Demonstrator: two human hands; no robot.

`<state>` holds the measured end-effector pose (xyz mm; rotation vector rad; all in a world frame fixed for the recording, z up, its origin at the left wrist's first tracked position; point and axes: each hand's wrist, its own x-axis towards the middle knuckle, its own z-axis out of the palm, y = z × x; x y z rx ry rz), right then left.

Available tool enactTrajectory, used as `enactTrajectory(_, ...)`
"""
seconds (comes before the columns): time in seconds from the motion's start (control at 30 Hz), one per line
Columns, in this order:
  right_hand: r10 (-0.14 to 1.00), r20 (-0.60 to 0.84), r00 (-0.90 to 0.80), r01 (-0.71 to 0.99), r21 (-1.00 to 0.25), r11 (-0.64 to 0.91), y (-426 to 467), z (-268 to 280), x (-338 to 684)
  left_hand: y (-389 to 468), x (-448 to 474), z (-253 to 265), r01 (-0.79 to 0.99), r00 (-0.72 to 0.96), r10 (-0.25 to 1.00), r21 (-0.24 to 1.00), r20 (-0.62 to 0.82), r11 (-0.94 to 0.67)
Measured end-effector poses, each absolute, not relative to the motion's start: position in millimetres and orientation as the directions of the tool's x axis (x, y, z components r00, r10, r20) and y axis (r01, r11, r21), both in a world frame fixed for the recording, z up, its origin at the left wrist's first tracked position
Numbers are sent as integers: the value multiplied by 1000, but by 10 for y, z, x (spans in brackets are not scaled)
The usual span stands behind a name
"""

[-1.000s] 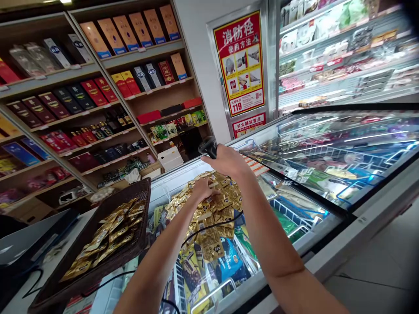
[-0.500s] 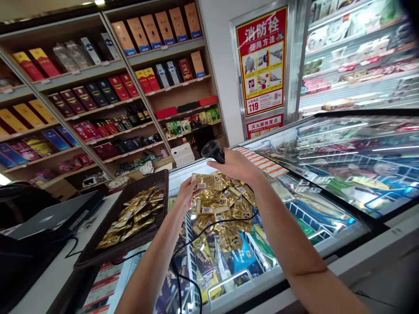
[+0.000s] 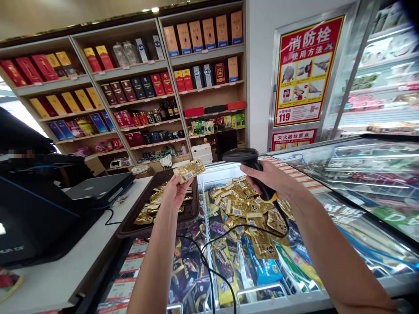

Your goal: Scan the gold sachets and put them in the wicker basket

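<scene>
A gold foil packet (image 3: 190,170) with a barcode is pinched in my left hand (image 3: 176,192), raised over the dark woven basket (image 3: 193,209). More gold packets (image 3: 151,205) lie inside that basket. My right hand (image 3: 266,178) grips a black barcode scanner (image 3: 262,174), its head pointing left, above a loose pile of gold packets (image 3: 240,209). The pile rests on the glass top of a chest freezer (image 3: 294,301). From the scanner's handle a black cable (image 3: 225,229) loops across the pile and down toward me.
At the left, a white counter (image 3: 49,283) carries a black machine (image 3: 32,209) and a flat dark device (image 3: 101,187). Shelves of boxed bottles (image 3: 137,87) line the back wall. A red fire-hydrant poster (image 3: 304,74) hangs on the right, beside a lit display fridge (image 3: 386,83).
My left hand has moved left with a gold packet, from the pile to above the basket. The scanner has turned more upright in my right hand. The view has swung left.
</scene>
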<state>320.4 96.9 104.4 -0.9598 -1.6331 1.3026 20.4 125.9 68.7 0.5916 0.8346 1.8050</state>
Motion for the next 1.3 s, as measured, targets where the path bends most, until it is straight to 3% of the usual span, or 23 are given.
enactTrajectory(0.23, 859, 98, -503, 55, -988, 144, 885, 1030, 3050, 1192, 173, 672, -579, -377, 925, 771, 36, -266)
enactTrajectory(0.93, 823, 99, -559, 50, -987, 152, 866, 999, 3072, 1200, 195, 666, -591, -387, 922, 767, 2, -250)
enactTrajectory(1.13, 843, 88, -530, 81, -985, 153, 876, 1011, 3077, 1318, -146, 615, -661, -567, 809, 673, -156, -333)
enactTrajectory(1.3, 853, 83, -515, 89, -985, 150, 869, 1032, 3068, 1429, -313, 417, -718, -386, 877, 690, -285, -92)
